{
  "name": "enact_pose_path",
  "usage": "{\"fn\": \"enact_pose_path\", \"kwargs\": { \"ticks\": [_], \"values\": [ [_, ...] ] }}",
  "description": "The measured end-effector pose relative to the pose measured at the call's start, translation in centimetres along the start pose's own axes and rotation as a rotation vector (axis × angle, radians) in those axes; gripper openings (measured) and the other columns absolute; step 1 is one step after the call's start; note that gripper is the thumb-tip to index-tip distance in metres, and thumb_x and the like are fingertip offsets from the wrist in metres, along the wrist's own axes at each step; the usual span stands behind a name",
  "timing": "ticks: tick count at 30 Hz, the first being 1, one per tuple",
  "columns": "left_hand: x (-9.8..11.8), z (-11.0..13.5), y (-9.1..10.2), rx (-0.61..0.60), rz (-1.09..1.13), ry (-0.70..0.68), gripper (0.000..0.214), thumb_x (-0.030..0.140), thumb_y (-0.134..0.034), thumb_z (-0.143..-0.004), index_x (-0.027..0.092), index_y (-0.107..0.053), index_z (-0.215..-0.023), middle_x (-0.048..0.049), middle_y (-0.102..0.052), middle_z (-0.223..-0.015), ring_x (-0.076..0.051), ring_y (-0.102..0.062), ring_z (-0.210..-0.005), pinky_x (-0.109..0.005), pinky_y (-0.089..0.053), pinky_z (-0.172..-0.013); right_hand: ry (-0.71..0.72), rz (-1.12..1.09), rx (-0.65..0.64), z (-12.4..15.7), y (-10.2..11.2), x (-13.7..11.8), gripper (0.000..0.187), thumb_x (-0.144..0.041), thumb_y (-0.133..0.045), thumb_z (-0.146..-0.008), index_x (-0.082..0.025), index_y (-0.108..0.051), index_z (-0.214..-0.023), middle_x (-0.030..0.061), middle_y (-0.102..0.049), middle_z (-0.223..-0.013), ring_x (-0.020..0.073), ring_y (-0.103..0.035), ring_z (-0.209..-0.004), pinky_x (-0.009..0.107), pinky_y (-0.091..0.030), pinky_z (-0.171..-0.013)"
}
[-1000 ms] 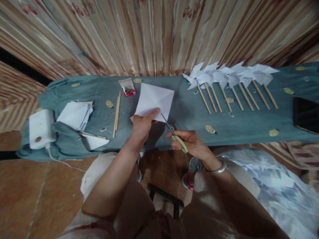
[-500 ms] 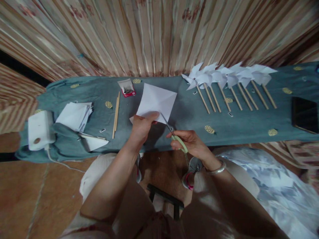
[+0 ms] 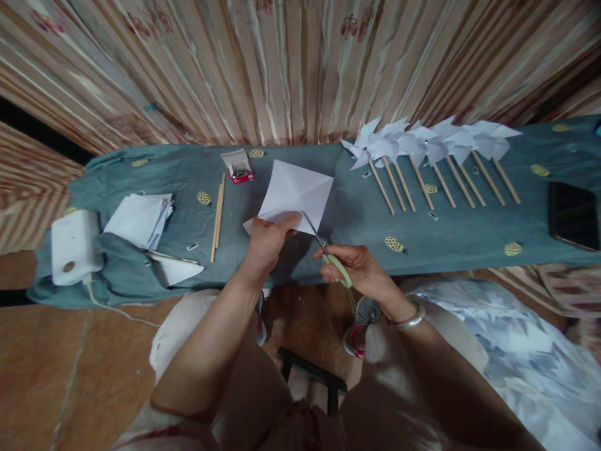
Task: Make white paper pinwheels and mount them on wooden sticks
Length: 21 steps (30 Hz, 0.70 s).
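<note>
A creased square sheet of white paper [image 3: 300,191] is pinched along its near edge by my left hand [image 3: 272,241], thumb on top. My right hand [image 3: 354,269] grips a pair of scissors [image 3: 339,270] with pale green handles. Their blades point up and left, over the paper's near right corner, and a cut line seems to run inward from that corner toward the left thumb. How far apart the blades are is hard to make out. A flap of the paper shows left of my left hand.
Several white paper pinwheels [image 3: 425,144] on sticks lie at the back right. Loose sticks [image 3: 218,219], a small red box [image 3: 240,168] of metal pins, a paper stack [image 3: 138,218] and a white device [image 3: 76,246] with a cable lie left. A black phone [image 3: 573,215] rests far right.
The paper's far left corner has dipped slightly and its left side has bent a little. Both hands and the scissors stay almost in place.
</note>
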<state>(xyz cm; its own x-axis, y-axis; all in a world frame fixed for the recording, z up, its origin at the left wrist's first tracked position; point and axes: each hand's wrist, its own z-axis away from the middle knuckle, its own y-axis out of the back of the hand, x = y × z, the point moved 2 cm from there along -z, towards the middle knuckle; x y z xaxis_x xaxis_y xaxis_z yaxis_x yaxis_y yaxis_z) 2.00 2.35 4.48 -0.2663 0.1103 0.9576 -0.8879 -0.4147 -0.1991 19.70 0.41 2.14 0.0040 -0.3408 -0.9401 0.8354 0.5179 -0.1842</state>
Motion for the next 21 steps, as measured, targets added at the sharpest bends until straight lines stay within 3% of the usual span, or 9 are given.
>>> {"fn": "enact_pose_path", "kwargs": {
  "ticks": [21],
  "values": [
    [-0.30,0.04,-0.41,-0.056,0.028,0.024,0.019,0.023,-0.081,-0.054,0.017,-0.068,-0.067,-0.0010,-0.070,-0.071,-0.016,-0.063,-0.065,-0.025,-0.048,-0.056,-0.017,-0.006,0.020,-0.14,0.12,-0.33,0.035,-0.041,-0.086,-0.062,-0.018,-0.072,-0.086,-0.0053,-0.061,-0.059,0.0084,-0.056,-0.053,0.022,-0.048,-0.052]
  ]
}}
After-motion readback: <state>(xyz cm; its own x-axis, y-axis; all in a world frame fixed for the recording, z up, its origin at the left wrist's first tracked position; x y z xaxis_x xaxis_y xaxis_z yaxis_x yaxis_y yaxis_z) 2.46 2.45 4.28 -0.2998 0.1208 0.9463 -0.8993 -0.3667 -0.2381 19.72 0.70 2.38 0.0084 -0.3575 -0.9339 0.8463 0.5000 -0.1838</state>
